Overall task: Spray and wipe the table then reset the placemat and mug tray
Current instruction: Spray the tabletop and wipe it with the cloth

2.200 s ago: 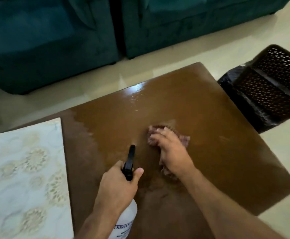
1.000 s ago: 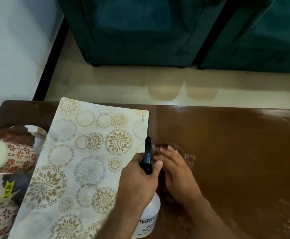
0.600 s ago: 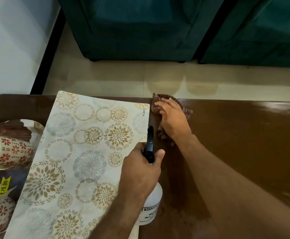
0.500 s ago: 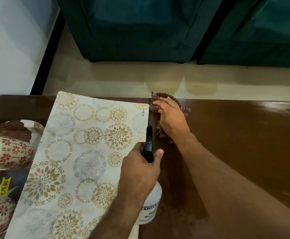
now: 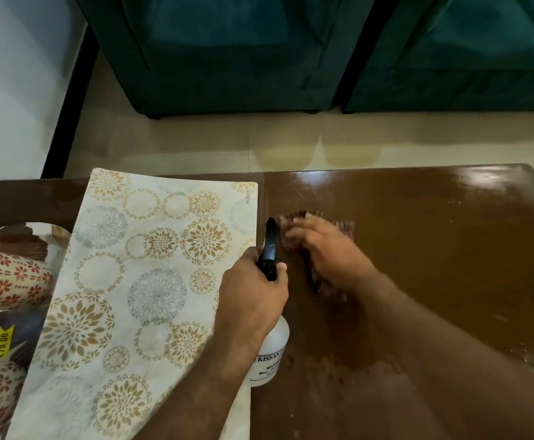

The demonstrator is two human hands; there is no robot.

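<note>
Far left: mug tray w/ 2 patterned mugs lying in it, at the table's left end. Next, 1 placemat flat on the table, its rt edge under the left hand. That hand is wrapped around 1 spray bottle, nozzle pointing away. Just rt of it, 1 cloth under the right hand, fingers flat & pressing it to the wet tabletop; blurred.
</note>
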